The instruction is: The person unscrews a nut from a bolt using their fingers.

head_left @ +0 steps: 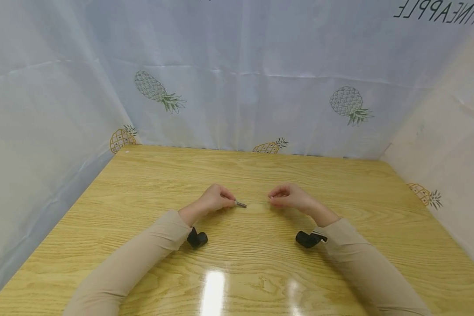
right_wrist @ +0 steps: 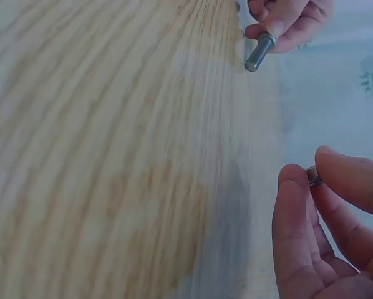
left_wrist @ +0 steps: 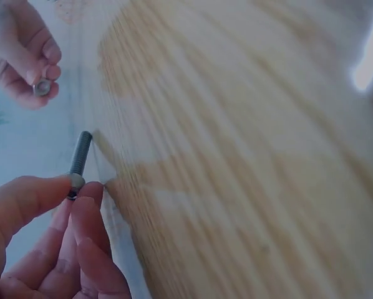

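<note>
My left hand [head_left: 216, 197] pinches a metal bolt [head_left: 241, 204] by its head between thumb and fingers. In the left wrist view the bolt's threaded shank [left_wrist: 82, 152] sticks up past the fingertips, pointing away from the palm. Across a short gap, my right hand [head_left: 292, 196] holds a small metal nut [right_wrist: 313, 176] between thumb and index finger. The left wrist view shows the round hole of the nut [left_wrist: 42, 87]. Bolt and nut are apart, both close over the wooden table [head_left: 256, 245].
Black wrist-worn devices [head_left: 197, 238] hang under both forearms, the right one [head_left: 309, 239] near the tabletop. A white curtain [head_left: 237, 109] with pineapple prints encloses the table at the back and sides. Light glares off the front of the wood.
</note>
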Demonstrator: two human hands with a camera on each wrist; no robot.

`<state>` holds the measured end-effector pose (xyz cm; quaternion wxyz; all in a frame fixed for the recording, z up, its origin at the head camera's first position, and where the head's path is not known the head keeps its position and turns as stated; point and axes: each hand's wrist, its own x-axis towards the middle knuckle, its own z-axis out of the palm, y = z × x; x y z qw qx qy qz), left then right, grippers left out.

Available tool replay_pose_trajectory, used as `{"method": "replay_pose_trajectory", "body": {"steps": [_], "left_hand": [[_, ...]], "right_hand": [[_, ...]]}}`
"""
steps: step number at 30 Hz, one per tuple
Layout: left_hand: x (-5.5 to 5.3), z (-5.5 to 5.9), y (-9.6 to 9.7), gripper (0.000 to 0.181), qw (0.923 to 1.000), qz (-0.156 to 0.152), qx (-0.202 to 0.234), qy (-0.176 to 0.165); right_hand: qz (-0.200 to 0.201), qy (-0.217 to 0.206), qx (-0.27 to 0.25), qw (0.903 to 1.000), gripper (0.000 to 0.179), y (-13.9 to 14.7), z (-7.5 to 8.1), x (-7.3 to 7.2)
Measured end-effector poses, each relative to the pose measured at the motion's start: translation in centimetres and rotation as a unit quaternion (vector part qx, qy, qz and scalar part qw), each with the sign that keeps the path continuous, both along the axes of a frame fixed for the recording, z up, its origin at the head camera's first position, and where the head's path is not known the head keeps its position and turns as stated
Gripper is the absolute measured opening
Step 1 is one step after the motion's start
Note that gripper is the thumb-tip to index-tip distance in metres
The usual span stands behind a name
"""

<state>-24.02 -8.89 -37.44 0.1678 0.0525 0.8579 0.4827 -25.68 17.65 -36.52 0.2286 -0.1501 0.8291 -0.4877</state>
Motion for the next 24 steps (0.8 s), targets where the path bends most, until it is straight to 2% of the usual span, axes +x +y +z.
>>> {"method": "replay_pose_trajectory", "body": {"steps": [11,24], "left_hand": [[0.06,0.13,0.03,0.016,0.9997,-0.009,-0.02,-0.007],[-0.01,0.05,0.05,0.015,0.9993,-0.017,-0.033,0.007]], "right_hand": [[0.008,0.041,0.072,0.9965,0.026,0.27,-0.47,-0.34],[0.017,0.069,0.115,0.9908,0.019,-0.61,-0.38,-0.24]]}}
